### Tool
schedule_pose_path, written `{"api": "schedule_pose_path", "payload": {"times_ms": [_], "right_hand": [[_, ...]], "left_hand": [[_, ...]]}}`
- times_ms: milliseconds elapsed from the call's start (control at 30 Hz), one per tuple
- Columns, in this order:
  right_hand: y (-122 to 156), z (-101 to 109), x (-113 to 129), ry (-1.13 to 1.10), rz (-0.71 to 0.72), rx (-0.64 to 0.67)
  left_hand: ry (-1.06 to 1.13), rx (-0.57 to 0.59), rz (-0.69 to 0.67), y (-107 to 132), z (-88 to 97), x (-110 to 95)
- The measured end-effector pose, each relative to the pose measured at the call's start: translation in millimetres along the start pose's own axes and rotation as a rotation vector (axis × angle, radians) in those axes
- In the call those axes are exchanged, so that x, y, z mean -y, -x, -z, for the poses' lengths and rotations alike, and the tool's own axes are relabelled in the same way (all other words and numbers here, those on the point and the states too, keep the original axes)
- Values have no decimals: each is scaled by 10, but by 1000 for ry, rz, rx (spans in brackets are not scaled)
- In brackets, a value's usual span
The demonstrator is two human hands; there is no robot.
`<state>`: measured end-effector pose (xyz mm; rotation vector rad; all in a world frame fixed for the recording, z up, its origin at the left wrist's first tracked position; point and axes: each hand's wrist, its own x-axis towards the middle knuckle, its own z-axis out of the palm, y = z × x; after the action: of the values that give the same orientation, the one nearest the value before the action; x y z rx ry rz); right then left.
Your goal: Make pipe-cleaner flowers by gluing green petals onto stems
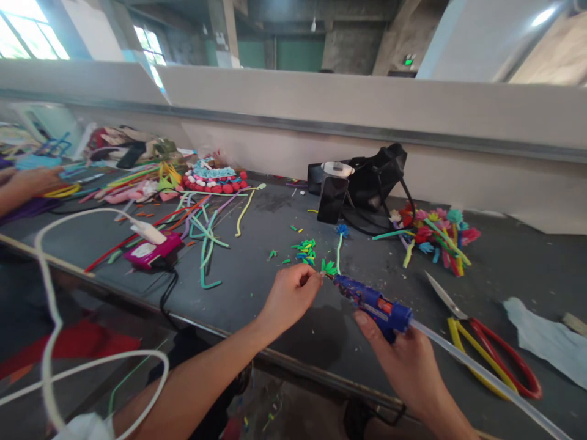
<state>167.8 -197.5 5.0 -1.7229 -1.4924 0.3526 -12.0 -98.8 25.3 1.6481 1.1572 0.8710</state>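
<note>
My right hand (408,360) grips a blue hot glue gun (373,302) with a clear glue stick trailing back to the lower right. Its nozzle points left at a small green pipe-cleaner piece (328,267). My left hand (288,293) pinches that green piece by its end, fingers closed, just above the dark table (257,275). A green stem with a blue tuft (340,235) lies just behind the piece.
Red-and-yellow scissors (486,342) lie at the right beside a pale cloth (545,336). A pile of pipe-cleaner flowers (435,235), a black bag (371,177) and phone (332,198) sit behind. Loose pipe cleaners (202,226) and a pink device (149,250) lie left. Another person's hand (27,183) is far left.
</note>
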Motion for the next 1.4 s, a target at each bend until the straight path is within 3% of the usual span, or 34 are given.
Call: {"api": "schedule_pose_path", "payload": {"times_ms": [967,1200,1300,1400], "right_hand": [[-15,9,-7,31,-25,32],[-31,16,27,-77,-58,84],[-85,62,26,-195,-145,130],[-186,173,-49,-390,-352,281]], "left_hand": [[335,96,262,-17,-9,-30],[460,123,297,-26,-2,-27],[534,146,322,-34,19,-33],[608,145,337,-64,71,-31]]}}
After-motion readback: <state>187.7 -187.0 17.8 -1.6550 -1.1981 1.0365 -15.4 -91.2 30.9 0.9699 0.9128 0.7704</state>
